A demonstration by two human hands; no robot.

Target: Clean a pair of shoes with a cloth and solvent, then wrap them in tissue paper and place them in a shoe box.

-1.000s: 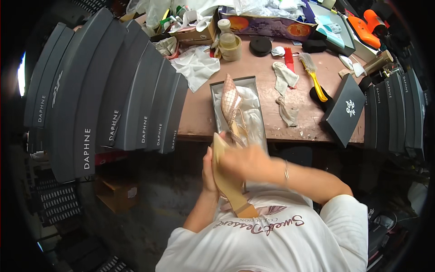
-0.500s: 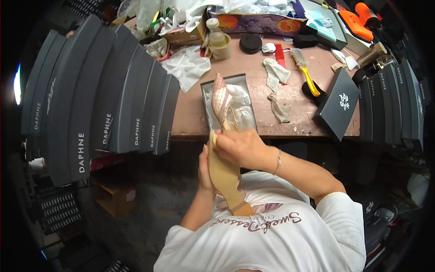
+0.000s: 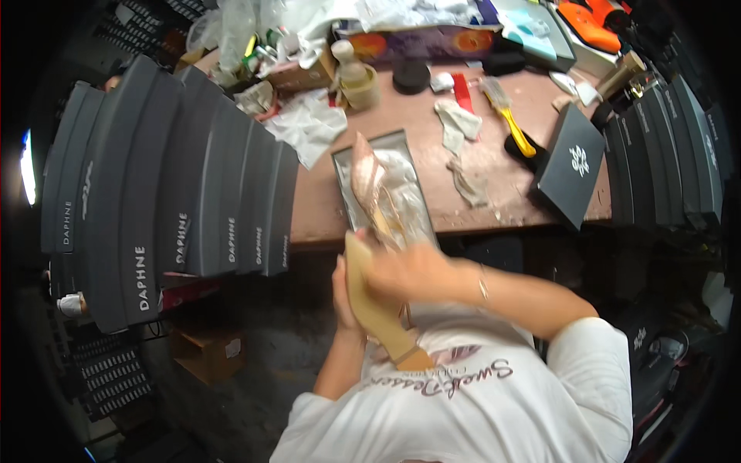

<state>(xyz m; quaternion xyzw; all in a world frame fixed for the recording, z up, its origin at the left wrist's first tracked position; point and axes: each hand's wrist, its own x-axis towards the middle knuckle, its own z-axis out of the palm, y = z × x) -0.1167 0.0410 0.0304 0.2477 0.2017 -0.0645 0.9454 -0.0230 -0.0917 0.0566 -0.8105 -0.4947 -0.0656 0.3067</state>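
A sandal with a tan sole [image 3: 380, 324] is tilted in front of my chest, sole up, its heel end against my shirt. My left hand [image 3: 344, 302] wraps its left side and grips it. Over the front half of the sole, my right hand [image 3: 411, 274] is closed and blurred by motion; what its fingers hold is hidden. Just beyond stands a grey shoe box [image 3: 421, 189] lined with pale tissue. The matching pink-and-gold pointed sandal [image 3: 366, 176] lies inside it.
Dark grey shoe boxes [image 3: 147, 208] stand in a row at left, more boxes [image 3: 656, 147] at right. A dark box lid [image 3: 570, 166] leans at the table's right edge. On the table are a yellow-handled brush [image 3: 509, 119], cloths [image 3: 457, 123], crumpled paper [image 3: 305, 127] and a bottle [image 3: 353, 73].
My right hand has slid back along the sole toward me and is now blurred. The left hand keeps its grip. The whole view has shifted slightly.
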